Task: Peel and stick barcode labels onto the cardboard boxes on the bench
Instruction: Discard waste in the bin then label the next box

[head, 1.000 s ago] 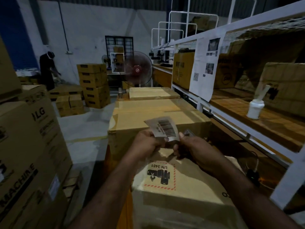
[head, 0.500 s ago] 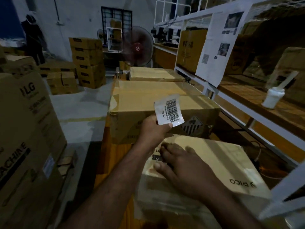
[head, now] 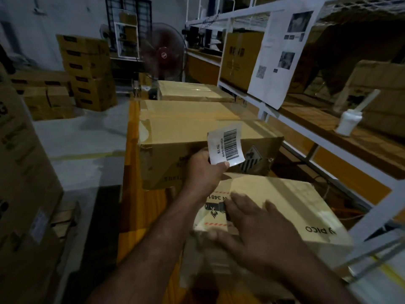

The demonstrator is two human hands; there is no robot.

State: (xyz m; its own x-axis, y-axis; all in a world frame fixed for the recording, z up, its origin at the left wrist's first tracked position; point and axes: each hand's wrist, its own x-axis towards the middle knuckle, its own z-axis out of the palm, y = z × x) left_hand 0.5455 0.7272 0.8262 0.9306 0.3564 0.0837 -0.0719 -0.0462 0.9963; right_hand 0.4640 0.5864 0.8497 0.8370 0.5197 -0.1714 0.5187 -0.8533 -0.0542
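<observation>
Change: a second ago both hands worked the barcode label [head: 225,147]; now only the left hand [head: 205,172] pinches it, mid-frame.
Right hand [head: 254,229]: flat, fingers spread, gripping nothing, on the PICO box [head: 291,207], lower centre.
Meaning: label looks peeled; sticking remains.
Boxes: all closed on the orange surface [head: 131,194]; contents hidden.
</observation>
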